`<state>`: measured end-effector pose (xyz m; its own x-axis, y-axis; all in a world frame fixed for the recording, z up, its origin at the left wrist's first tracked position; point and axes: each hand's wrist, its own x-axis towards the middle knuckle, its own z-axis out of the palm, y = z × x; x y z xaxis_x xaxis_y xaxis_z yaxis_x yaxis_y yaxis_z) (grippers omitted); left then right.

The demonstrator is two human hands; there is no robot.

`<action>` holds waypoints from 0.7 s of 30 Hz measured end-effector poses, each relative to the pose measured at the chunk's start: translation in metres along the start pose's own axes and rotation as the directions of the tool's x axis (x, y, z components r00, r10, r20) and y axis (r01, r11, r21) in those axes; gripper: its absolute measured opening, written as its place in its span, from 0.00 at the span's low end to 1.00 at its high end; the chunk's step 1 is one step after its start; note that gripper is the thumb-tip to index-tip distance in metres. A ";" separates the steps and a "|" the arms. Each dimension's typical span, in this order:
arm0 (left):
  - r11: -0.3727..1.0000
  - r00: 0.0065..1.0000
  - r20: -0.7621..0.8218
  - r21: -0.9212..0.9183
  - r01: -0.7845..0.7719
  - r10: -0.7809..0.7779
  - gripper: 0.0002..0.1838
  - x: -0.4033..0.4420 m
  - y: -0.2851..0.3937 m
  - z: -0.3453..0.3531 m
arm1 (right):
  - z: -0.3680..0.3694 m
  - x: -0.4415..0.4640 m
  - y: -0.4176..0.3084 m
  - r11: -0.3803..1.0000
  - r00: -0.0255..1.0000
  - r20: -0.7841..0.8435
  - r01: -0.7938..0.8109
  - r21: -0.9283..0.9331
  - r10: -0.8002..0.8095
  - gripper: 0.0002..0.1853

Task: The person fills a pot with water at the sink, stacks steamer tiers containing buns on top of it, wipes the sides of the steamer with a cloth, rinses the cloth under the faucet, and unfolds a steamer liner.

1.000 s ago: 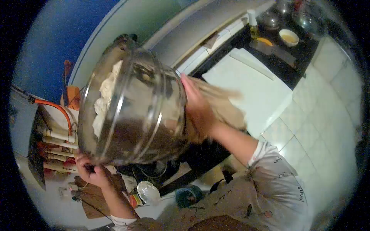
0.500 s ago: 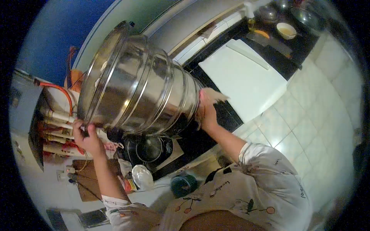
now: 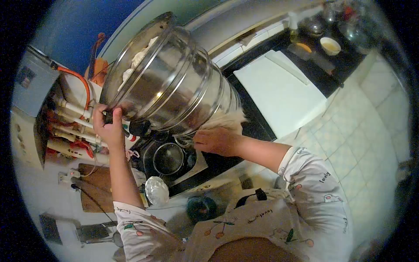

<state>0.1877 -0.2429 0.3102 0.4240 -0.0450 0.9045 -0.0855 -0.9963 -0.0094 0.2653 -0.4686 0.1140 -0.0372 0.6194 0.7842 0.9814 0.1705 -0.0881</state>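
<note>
A large, shiny steel stacked steamer [image 3: 174, 83] with several ringed tiers appears slanted in front of me, its wide end toward the upper left. Whitish pieces [image 3: 136, 61] show near that end; what they are I cannot make out. My left hand [image 3: 110, 127] is closed around the handle at the steamer's left rim, thumb up. Against its lower side, my right hand [image 3: 218, 140] is closed on a pale cloth [image 3: 229, 120] bunched near the narrow end. The fingertips of that hand are partly hidden beside a side handle.
A dark pan [image 3: 169, 158] sits on the stove below the steamer. To the right, a white board [image 3: 279, 94] covers part of the black counter, with a knife [image 3: 321, 63] and a bowl [image 3: 330, 46] beyond. Pipes [image 3: 76, 109] run at left; a dark bin [image 3: 201, 208] stands below.
My right hand has moved left from the steamer's narrow end to its lower side, bringing the cloth along. My left hand keeps its hold. The steamer sits slightly farther right in view.
</note>
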 end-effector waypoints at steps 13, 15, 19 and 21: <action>0.991 0.990 -0.092 -0.078 -0.111 0.103 0.22 0.009 0.015 0.002 | -0.008 0.019 -0.010 0.934 0.928 0.242 -0.323 0.151 0.282 0.13; 0.987 0.992 -0.060 -0.109 -0.121 0.115 0.21 0.008 0.015 -0.001 | -0.031 0.011 -0.005 0.957 0.935 0.211 -0.290 -0.002 0.284 0.12; 0.983 0.992 -0.052 -0.139 -0.121 0.115 0.20 0.008 0.011 -0.001 | -0.053 -0.023 0.009 0.782 0.774 -0.147 -0.624 -0.005 0.616 0.07; 0.976 0.984 -0.106 -0.148 -0.161 0.146 0.20 0.010 0.013 -0.002 | -0.051 -0.034 0.002 0.562 0.465 -0.438 -0.818 0.119 0.769 0.06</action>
<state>0.1894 -0.2561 0.3196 0.3094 -0.1818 0.9334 -0.2853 -0.9541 -0.0913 0.2778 -0.5281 0.1186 0.8201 0.0840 0.5660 0.5601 -0.3200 -0.7641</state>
